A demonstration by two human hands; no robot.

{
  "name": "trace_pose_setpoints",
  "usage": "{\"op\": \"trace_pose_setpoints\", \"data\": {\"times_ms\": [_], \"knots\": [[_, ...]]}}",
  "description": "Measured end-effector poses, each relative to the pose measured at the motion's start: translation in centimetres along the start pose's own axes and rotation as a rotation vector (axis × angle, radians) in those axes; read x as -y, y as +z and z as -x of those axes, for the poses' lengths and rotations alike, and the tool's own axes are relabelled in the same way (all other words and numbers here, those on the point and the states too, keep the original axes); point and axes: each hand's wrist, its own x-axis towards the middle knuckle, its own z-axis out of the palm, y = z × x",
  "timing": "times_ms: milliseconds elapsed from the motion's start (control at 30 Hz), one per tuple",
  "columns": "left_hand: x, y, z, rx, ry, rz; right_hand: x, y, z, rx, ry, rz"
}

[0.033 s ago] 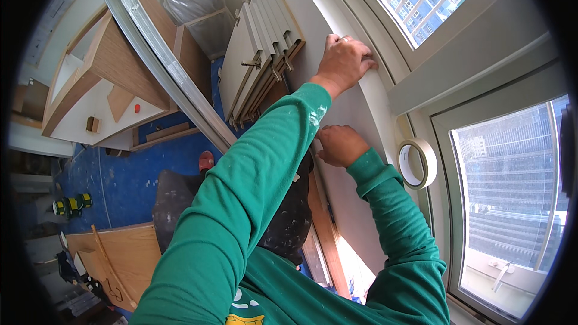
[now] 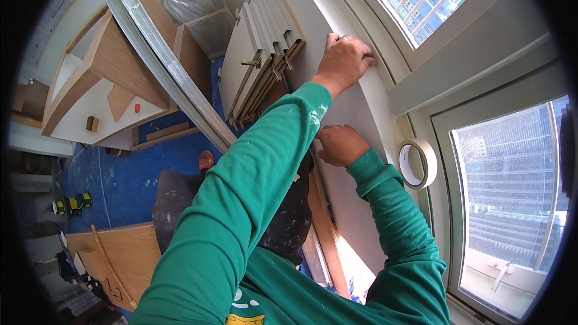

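Note:
My left hand (image 2: pixel 345 60) is at the top of a pale wall panel (image 2: pixel 373 111), beside the window frame. Its fingers are bent, with the tips at the ledge and a ring on one finger. Lower down, my right hand (image 2: pixel 342 145) is closed against the panel's face, close to my left sleeve. Whatever either hand may pinch is hidden or too small to make out. A roll of cream masking tape (image 2: pixel 428 161) sits on the ledge by the window, to the right of my right forearm.
Several pale door panels with handles (image 2: pixel 244 63) lean on the wall ahead. A metal rail (image 2: pixel 153 48) crosses the left side, in front of wooden cabinets (image 2: pixel 120 54). A wooden board (image 2: pixel 129 247) and a green-yellow tool (image 2: pixel 72 204) are on the blue floor. Windows (image 2: pixel 512 192) line the right.

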Motion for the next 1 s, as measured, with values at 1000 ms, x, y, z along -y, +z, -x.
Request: {"op": "trace_pose_setpoints", "data": {"times_ms": [1000], "knots": [[0.7,-0.2,-0.5,0.032,0.021,-0.009,0.2,0.0,0.1,-0.026,-0.014,-0.008]]}}
